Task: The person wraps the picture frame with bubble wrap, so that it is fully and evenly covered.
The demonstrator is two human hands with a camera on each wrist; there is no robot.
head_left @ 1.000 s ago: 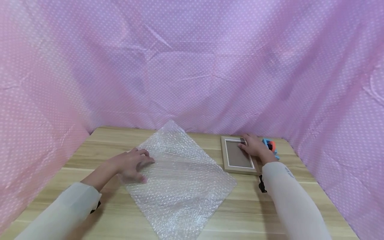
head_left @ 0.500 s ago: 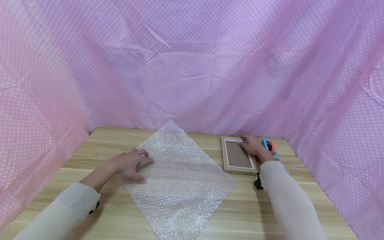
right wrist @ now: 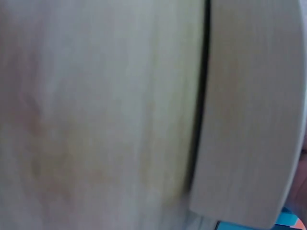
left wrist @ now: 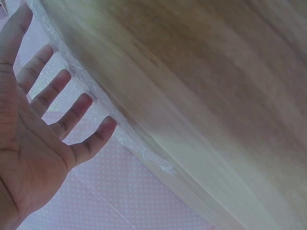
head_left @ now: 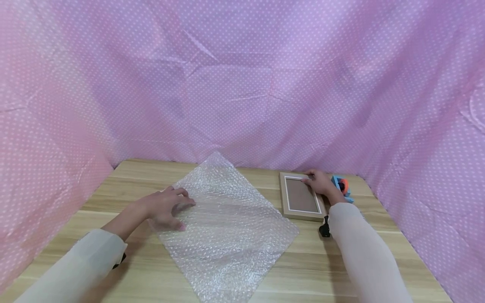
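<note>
A sheet of bubble wrap (head_left: pixel 227 227) lies cornerwise across the middle of the table. My left hand (head_left: pixel 165 209) rests on its left corner, fingers spread; in the left wrist view the fingertips (left wrist: pixel 86 99) touch the sheet. Right of the wrap lies a picture frame (head_left: pixel 285 198) with a light wooden border and a white inner line. My right hand (head_left: pixel 321 184) grips its far right corner, thumb over the front and fingers at the far edge. The frame's wooden side (right wrist: pixel 249 115) fills much of the right wrist view, and only a sliver of that hand shows.
A blue tape dispenser (head_left: pixel 346 194) with an orange roll stands just right of my right hand. The wood-grain table (head_left: pixel 303 269) is enclosed by pink dotted cloth (head_left: pixel 242 84) at the back and both sides.
My right wrist and forearm have shifted slightly left, and the right thumb has drawn a little toward the frame's border. The left hand, bubble wrap and frame stay essentially in place.
</note>
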